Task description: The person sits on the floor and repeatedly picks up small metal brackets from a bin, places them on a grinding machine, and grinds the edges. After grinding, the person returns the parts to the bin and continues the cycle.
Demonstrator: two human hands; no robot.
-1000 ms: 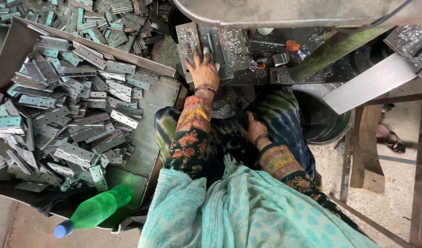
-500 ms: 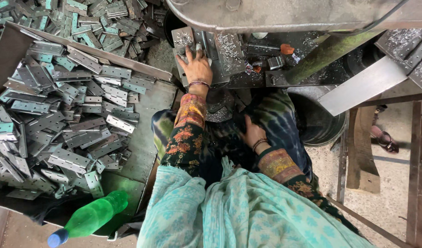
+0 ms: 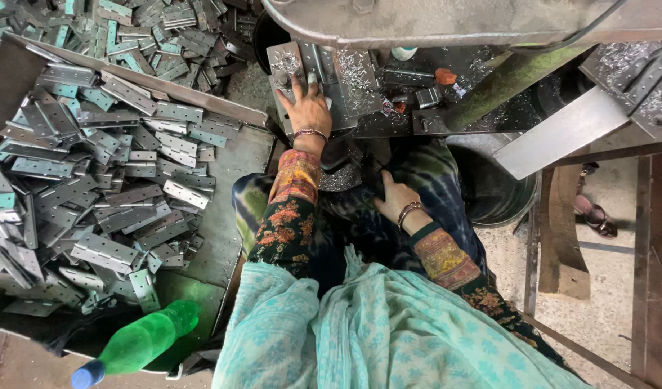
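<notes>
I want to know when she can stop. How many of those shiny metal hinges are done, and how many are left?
Done: I cannot count any finished; the hinges behind the tray may be done or waiting. In hand: the left hand presses a metal piece on the machine bed; the right hand rests in the lap. Left: a big heap of hinges fills the tray, so probably lots.

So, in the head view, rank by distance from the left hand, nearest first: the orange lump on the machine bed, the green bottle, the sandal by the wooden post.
1. Orange lump: on the machine bed, right of the left hand.
2. Green bottle: bottom left, below the hinge tray.
3. Sandal: on the floor, far right.
</notes>
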